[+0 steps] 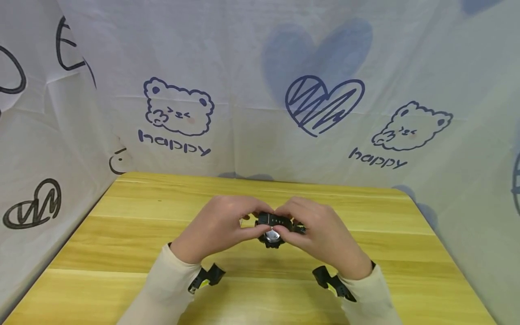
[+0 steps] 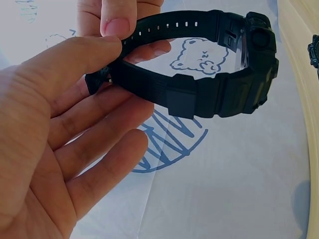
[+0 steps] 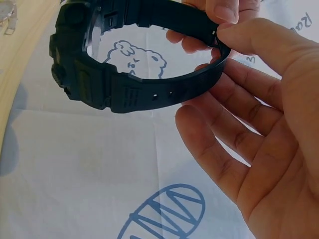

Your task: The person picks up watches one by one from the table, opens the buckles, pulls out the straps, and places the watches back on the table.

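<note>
Above the yellow wooden table (image 1: pixel 260 289), the left hand (image 1: pixel 221 228) and right hand (image 1: pixel 318 230) stood equally near, pinching one black wristwatch (image 1: pixel 272 244) between them where the ends of its looped strap (image 2: pixel 149 85) met. Chunky case (image 2: pixel 256 64) lay table-side, opposite the fingertips (image 2: pixel 108 47). Face (image 1: pixel 272 235): round, bright. Holes (image 2: pixel 177 24): small, single row.

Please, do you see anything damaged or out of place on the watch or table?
Nothing stands out. The black watch, held by its strap in the left hand and right hand, shows no visible damage, though the strap's ends are partly hidden. The wooden table shows one tiny dark mark, perhaps grain.
</note>
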